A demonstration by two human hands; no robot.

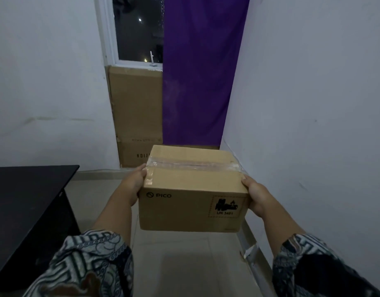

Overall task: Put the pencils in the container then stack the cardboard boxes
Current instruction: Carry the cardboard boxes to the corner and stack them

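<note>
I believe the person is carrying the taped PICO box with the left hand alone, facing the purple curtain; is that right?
Not quite: both hands carry it. The left hand holds one side of the taped PICO box and the right hand holds the other, facing the purple curtain, as the head view shows.

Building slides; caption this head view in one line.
Left hand and right hand grip a taped PICO cardboard box by its sides, facing larger cardboard boxes.

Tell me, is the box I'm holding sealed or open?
Sealed. Clear tape covers the top seam of the box from end to end. The left hand and right hand hold its sides.
</note>
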